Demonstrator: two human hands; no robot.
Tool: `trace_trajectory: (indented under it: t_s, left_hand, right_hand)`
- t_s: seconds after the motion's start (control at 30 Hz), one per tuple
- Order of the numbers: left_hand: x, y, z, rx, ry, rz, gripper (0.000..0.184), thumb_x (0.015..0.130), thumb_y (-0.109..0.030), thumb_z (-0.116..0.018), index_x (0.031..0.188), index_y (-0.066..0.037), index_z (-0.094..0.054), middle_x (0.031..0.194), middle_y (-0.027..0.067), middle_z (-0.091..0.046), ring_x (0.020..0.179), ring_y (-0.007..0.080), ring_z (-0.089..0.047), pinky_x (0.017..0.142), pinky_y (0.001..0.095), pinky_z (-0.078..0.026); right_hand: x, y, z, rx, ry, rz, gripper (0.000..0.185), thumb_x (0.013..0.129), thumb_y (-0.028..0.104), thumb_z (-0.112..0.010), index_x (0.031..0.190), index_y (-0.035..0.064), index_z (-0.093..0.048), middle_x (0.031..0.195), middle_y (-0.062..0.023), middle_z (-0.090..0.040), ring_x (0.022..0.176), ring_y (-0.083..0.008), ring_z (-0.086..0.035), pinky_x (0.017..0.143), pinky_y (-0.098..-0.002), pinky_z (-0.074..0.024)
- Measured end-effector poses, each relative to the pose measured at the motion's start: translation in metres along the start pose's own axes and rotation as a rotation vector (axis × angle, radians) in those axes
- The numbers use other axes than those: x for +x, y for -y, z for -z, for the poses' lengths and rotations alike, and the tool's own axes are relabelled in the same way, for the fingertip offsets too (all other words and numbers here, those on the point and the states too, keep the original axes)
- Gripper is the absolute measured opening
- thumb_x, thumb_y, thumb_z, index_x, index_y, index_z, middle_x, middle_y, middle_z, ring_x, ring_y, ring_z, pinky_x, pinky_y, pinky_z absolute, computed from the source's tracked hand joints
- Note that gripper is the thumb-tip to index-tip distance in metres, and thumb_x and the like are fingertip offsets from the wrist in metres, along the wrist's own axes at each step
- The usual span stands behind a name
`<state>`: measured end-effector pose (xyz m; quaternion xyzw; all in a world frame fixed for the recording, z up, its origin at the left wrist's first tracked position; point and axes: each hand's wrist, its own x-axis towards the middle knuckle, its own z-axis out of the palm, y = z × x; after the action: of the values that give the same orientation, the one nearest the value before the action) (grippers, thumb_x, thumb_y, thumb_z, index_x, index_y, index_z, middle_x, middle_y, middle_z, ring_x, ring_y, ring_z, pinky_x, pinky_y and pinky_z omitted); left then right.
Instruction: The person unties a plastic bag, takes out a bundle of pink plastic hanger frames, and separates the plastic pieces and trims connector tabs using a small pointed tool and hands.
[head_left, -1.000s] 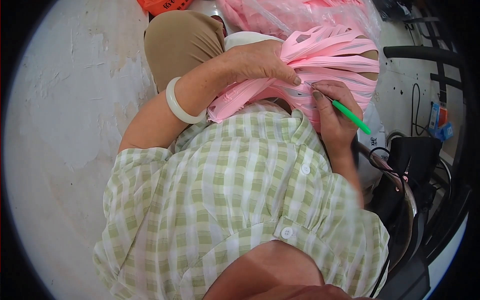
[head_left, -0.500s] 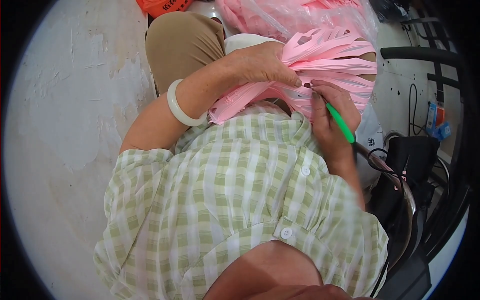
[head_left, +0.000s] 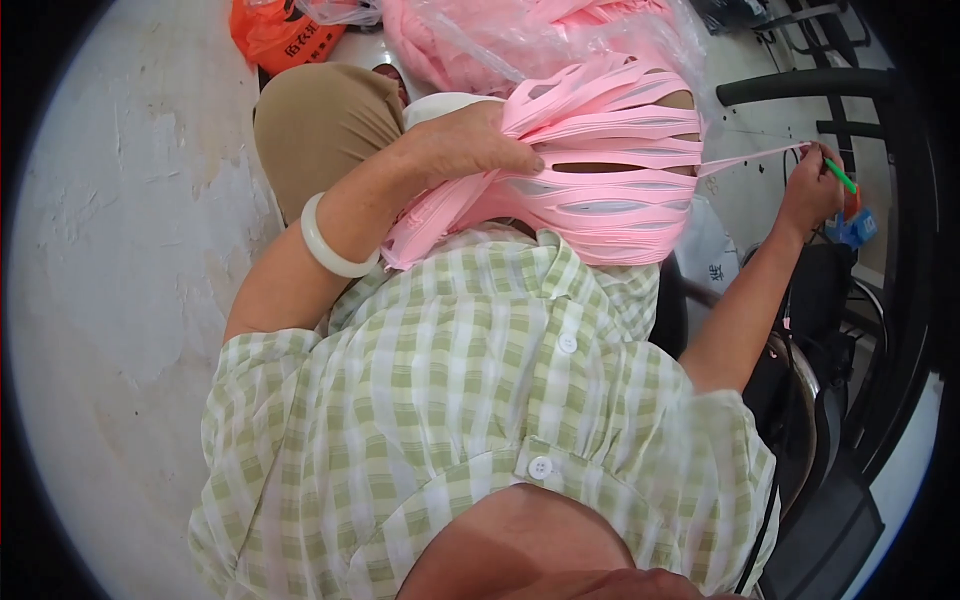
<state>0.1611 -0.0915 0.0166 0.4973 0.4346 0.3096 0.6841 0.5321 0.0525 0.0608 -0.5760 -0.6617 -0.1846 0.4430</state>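
Note:
A bundle of pink zippers (head_left: 610, 245) lies fanned across my lap, with narrow gaps between the strips. My left hand (head_left: 465, 140) is closed around the gathered part, its thumb pressed on top. Out to the right, my right hand (head_left: 812, 195) is pinched on the end of one thin pink strip (head_left: 750, 159), which stretches taut from the bundle's right edge. The same hand grips a slim green-handled tool (head_left: 842, 177); its tip is hidden.
Ahead of my knees lies a clear plastic bag of pink material (head_left: 560, 40). An orange bag (head_left: 285, 35) stands at the upper left. Black metal bars (head_left: 800, 87) and a dark chair (head_left: 820, 290) are on the right, near a small blue box (head_left: 855, 228).
My right hand has swung away from the bundle to the far right with the green-handled tool, drawing a pink strip out. My left hand keeps its grip. The view has shifted slightly.

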Motion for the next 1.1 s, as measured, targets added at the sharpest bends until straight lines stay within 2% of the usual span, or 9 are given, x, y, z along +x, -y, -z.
trace_trajectory:
  t_s: [0.13, 0.2, 0.27, 0.43, 0.53, 0.63, 0.77, 0.87, 1.1]
  left_hand:
    - [0.001, 0.004, 0.006, 0.014, 0.028, 0.112, 0.055, 0.068, -0.018, -0.065, 0.117, 0.001, -0.049, 0.106, 0.0086, -0.055, 0.096, 0.0153, -0.051, 0.086, 0.0276, -0.039]
    - [0.003, 0.005, 0.004, 0.049, 0.036, 0.146, 0.057, 0.067, -0.018, -0.066, 0.118, 0.001, -0.049, 0.108, 0.0094, -0.055, 0.098, 0.0160, -0.051, 0.087, 0.0281, -0.039]
    - [0.000, 0.004, -0.002, -0.057, 0.059, 0.017, 0.055, 0.066, -0.020, -0.066, 0.114, 0.001, -0.053, 0.105, 0.0109, -0.058, 0.096, 0.0188, -0.053, 0.087, 0.0290, -0.039]
    - [0.008, 0.019, 0.009, 0.037, 0.109, 0.095, 0.059, 0.066, -0.025, -0.070, 0.116, 0.000, -0.052, 0.106, 0.0116, -0.059, 0.096, 0.0196, -0.054, 0.088, 0.0299, -0.040]
    - [0.009, 0.018, 0.007, 0.043, 0.127, 0.112, 0.060, 0.069, -0.028, -0.070, 0.118, 0.000, -0.049, 0.110, 0.0110, -0.056, 0.100, 0.0187, -0.052, 0.090, 0.0298, -0.038]
    - [0.002, 0.004, 0.004, 0.044, 0.114, 0.140, 0.062, 0.073, -0.030, -0.069, 0.121, 0.001, -0.046, 0.112, 0.0104, -0.054, 0.102, 0.0174, -0.050, 0.092, 0.0294, -0.037]
    - [0.002, 0.009, 0.003, -0.032, 0.122, 0.126, 0.061, 0.072, -0.030, -0.071, 0.119, 0.001, -0.047, 0.108, 0.0092, -0.056, 0.098, 0.0155, -0.051, 0.087, 0.0276, -0.039]
    - [-0.004, 0.005, -0.001, 0.105, 0.153, 0.037, 0.055, 0.067, -0.029, -0.070, 0.111, -0.001, -0.054, 0.099, 0.0091, -0.060, 0.089, 0.0183, -0.055, 0.081, 0.0287, -0.041]
    - [-0.004, 0.019, 0.004, 0.086, 0.157, 0.105, 0.050, 0.063, -0.023, -0.071, 0.105, 0.000, -0.057, 0.092, 0.0094, -0.062, 0.080, 0.0179, -0.057, 0.075, 0.0282, -0.043]
  right_hand:
    - [0.012, -0.071, -0.033, -0.156, -0.027, -0.154, 0.022, 0.076, 0.020, -0.053, 0.072, 0.0028, -0.065, 0.068, -0.0142, -0.064, 0.064, -0.0290, -0.063, 0.057, -0.0381, -0.0485]
    - [0.011, -0.116, -0.057, -0.690, -0.006, -0.233, 0.029, 0.075, 0.024, -0.050, 0.070, 0.0004, -0.065, 0.069, -0.0184, -0.063, 0.062, -0.0334, -0.062, 0.057, -0.0423, -0.0479]
    - [0.013, -0.144, -0.061, -0.714, 0.013, -0.264, 0.031, 0.074, 0.026, -0.049, 0.070, -0.0003, -0.066, 0.069, -0.0203, -0.063, 0.064, -0.0352, -0.062, 0.058, -0.0436, -0.0479]
    - [0.036, -0.173, -0.058, -0.619, 0.233, -0.452, 0.038, 0.075, 0.034, -0.050, 0.078, 0.0004, -0.067, 0.078, -0.0224, -0.063, 0.074, -0.0380, -0.062, 0.065, -0.0444, -0.0479]
    - [0.033, -0.133, -0.063, -0.575, 0.306, -0.292, 0.042, 0.074, 0.042, -0.053, 0.083, 0.0048, -0.069, 0.084, -0.0210, -0.064, 0.082, -0.0359, -0.061, 0.070, -0.0417, -0.0473]
    - [0.004, -0.019, -0.037, 0.291, 0.248, -0.428, 0.025, 0.075, 0.023, -0.061, 0.086, 0.0019, -0.067, 0.079, -0.0113, -0.065, 0.075, -0.0191, -0.060, 0.069, -0.0289, -0.0468]
    - [-0.058, 0.115, 0.022, 0.987, 0.472, -0.297, 0.010, 0.078, 0.000, -0.057, 0.086, -0.0016, -0.063, 0.083, -0.0108, -0.061, 0.074, -0.0157, -0.055, 0.067, -0.0229, -0.0421]
    - [-0.098, 0.165, 0.053, 1.090, 0.754, -0.050, 0.012, 0.072, -0.006, -0.061, 0.083, -0.0030, -0.062, 0.081, -0.0116, -0.061, 0.077, -0.0176, -0.057, 0.067, -0.0259, -0.0447]
    - [-0.135, 0.186, 0.054, 1.057, 0.827, -0.142, 0.012, 0.070, -0.004, -0.063, 0.082, -0.0012, -0.063, 0.078, -0.0105, -0.062, 0.077, -0.0202, -0.057, 0.067, -0.0271, -0.0434]
